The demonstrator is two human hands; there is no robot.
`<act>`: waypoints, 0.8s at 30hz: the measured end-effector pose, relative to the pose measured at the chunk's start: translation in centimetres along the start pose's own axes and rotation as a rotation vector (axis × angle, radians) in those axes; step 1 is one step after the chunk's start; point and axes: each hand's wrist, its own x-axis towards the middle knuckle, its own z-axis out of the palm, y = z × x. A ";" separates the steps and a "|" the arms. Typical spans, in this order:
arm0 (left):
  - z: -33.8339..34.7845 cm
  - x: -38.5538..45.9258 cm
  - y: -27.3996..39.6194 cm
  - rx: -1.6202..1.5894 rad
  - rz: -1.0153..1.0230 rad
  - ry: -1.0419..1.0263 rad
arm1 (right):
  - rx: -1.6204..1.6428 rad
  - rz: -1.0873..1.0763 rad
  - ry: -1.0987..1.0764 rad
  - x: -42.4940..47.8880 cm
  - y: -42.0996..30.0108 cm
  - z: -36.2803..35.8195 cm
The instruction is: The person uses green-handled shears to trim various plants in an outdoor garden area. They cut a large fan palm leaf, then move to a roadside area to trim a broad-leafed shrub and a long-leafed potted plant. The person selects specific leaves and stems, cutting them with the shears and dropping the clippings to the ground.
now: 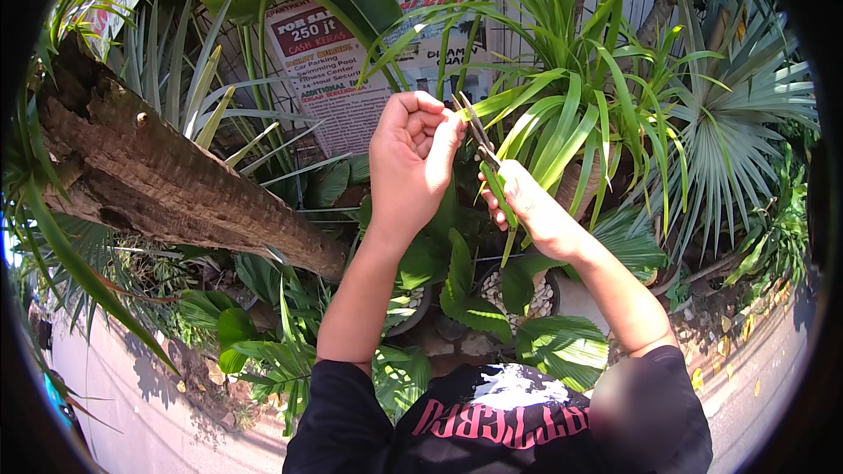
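Observation:
My left hand (418, 145) pinches the tip of a long green strap leaf (514, 102) between thumb and fingers. From the right, my right hand (527, 204) grips the green handles of pruning shears (497, 187). The narrow metal blades point up and left, parted at their tips, and lie across the leaf right beside my left fingertips. The leaf belongs to a bushy plant (560, 112) with long arching leaves, just beyond my right hand.
A thick tree trunk (184, 178) slants in from the left. Printed banners (329, 72) hang on a metal fence behind the plants. A fan palm (718, 138) spreads at the right. Below my arms are broad pleated leaves (560, 349) and a pot with white pebbles (553, 293).

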 end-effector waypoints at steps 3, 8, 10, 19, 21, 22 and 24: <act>-0.3 -0.1 -0.2 0.038 -0.009 0.006 | 0.016 -0.003 -0.013 -0.7 1.3 0.1; -0.6 -0.5 -0.8 0.061 -0.008 0.030 | 0.049 0.050 0.059 -1.2 1.6 0.8; -0.7 -0.5 -1.0 0.067 -0.004 0.032 | 0.060 0.066 0.084 -1.2 1.4 1.0; -0.7 -1.0 -1.5 0.063 -0.033 0.034 | 0.230 0.125 0.118 -1.8 1.7 1.5; -0.8 -1.3 -1.9 0.061 -0.032 0.036 | 0.275 0.134 0.100 -1.9 2.1 1.4; -0.8 -1.4 -1.9 0.063 -0.029 0.036 | 0.295 0.139 0.106 -1.9 2.0 1.5; -0.9 -1.6 -2.0 0.065 -0.024 0.037 | 0.300 0.128 0.085 -1.5 2.1 1.2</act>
